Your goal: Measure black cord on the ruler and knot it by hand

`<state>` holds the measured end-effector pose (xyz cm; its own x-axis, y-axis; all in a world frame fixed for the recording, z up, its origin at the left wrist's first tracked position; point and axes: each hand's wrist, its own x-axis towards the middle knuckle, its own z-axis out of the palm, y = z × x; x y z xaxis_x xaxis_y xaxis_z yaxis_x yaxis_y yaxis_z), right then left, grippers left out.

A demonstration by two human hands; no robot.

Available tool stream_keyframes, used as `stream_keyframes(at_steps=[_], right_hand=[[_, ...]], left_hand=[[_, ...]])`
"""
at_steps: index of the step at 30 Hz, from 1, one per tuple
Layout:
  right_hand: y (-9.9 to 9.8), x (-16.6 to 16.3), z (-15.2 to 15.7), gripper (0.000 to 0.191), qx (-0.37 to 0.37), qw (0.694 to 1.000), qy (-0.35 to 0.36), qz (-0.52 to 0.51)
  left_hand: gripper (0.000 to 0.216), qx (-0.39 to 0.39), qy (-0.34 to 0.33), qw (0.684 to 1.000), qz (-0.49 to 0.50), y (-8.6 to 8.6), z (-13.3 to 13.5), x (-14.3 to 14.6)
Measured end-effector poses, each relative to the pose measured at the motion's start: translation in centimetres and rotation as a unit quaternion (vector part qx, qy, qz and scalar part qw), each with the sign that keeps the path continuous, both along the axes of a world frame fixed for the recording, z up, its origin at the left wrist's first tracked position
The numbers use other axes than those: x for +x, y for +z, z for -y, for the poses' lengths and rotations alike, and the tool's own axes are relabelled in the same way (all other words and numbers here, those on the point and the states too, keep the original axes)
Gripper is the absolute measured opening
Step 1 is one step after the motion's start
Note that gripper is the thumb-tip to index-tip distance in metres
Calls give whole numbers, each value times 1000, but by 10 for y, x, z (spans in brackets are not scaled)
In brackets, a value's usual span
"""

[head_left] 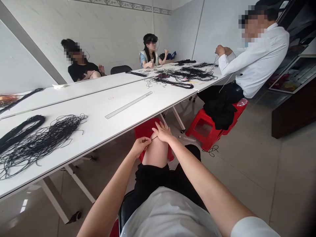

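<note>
My left hand (140,145) is pinched shut on a thin black cord (154,138) just above my raised knee (156,149). The cord runs a short way to my right hand (162,131), which lies flat on the knee with its fingers stretched out over the cord. Both hands are below the front edge of the white table (103,115). On the table to my left lies a loose tangle of black cords (41,141), with a tidier bundle of cords (19,130) beside it. A long clear ruler (128,104) lies further along the tabletop.
Three other people sit around the tables: two at the far side, one in a white shirt (256,62) on a red stool (209,126) at the right. More black cords (182,75) cover the far table end. Another red stool (148,130) stands under the table.
</note>
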<state>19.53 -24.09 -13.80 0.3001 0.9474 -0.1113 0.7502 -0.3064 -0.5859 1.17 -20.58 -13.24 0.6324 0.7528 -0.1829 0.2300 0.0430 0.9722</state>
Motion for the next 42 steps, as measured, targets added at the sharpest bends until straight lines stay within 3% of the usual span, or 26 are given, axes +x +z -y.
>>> stream_keyframes(at_steps=[13,24,29,42], right_hand=[[3,-1,2,74,-7,1000,-1,-3],[1,-1,3,74,14,1000,2,-19],[-3,-2,4,73,26,999,-8,-25],[-9,-8,12,69,86,991,-45,-97]], left_hand=[[39,-4,-7,1000,-14,-5,-2,0],[34,-37,11,998,-48,20,-1,27],[27,-43,25,997,-52,17,-1,38],[38,-40,60,996,-43,8,5,43]])
